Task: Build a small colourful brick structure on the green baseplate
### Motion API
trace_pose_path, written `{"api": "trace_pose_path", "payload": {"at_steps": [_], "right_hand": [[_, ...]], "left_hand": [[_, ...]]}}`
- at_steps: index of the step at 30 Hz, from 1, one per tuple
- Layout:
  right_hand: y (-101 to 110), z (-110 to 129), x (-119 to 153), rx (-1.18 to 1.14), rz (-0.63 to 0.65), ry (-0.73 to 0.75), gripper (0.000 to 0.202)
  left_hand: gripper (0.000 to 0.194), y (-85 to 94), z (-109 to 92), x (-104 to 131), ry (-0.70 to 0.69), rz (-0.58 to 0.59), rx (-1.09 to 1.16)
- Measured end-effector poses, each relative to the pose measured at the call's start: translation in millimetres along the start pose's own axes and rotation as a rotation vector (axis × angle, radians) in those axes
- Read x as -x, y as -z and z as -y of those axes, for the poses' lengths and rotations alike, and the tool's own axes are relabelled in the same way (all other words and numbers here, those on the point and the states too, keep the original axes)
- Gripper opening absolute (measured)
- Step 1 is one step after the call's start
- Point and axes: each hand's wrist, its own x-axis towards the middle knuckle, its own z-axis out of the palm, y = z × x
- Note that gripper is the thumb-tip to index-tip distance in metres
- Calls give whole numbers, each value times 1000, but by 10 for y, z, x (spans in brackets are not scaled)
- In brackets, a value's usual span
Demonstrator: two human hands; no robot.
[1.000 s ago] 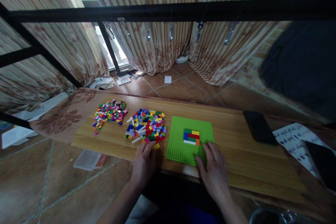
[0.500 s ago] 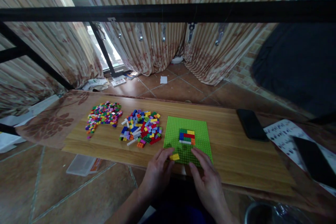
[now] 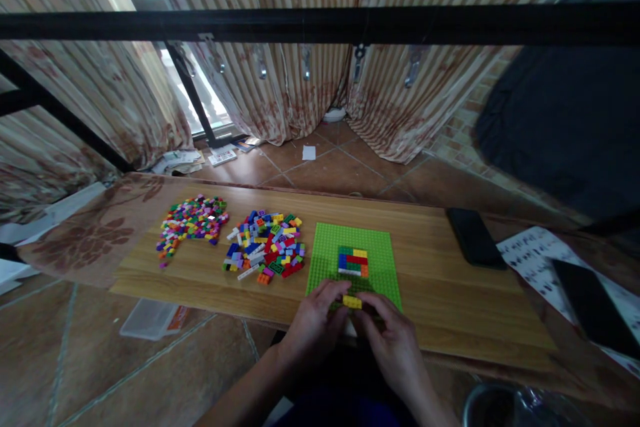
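A yellow brick (image 3: 352,302) is held between my two hands, over the near edge of the green baseplate (image 3: 376,280). My left hand (image 3: 320,310) grips its left end with thumb and fingers. On its right end are the fingertips of my right hand (image 3: 387,323). A block of joined bricks (image 3: 353,261) in green, yellow, blue, red, white and orange sits on the middle of the baseplate. Left of the plate lies a pile of mixed larger bricks (image 3: 267,247), and farther left a pile of small bricks (image 3: 193,223).
A black phone (image 3: 475,238) lies on the wooden board (image 3: 450,310) at the right. Beyond it are a printed sheet (image 3: 530,247) and another dark device (image 3: 595,303). A clear plastic box (image 3: 146,319) is on the floor at the left. A black bar (image 3: 320,26) crosses above.
The yellow brick has moved right with my left hand. My right hand has closed in from the right and now touches the brick. The camera view has shifted slightly.
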Motion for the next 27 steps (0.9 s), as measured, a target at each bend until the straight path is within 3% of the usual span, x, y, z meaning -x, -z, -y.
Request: {"api": "trace_pose_path", "payload": {"at_steps": [10,18,27], "right_hand": [[12,-51,-220,113,-81,88,22],[21,-132,-174,107,-115,17,22],[29,-131,-178,86,-99,3,20]], "left_hand": [[33,-26,108,-203,0,-69,44],[29,62,278,-211,45,-185,-32],[30,16,304,-221,28,-182,-107]]}}
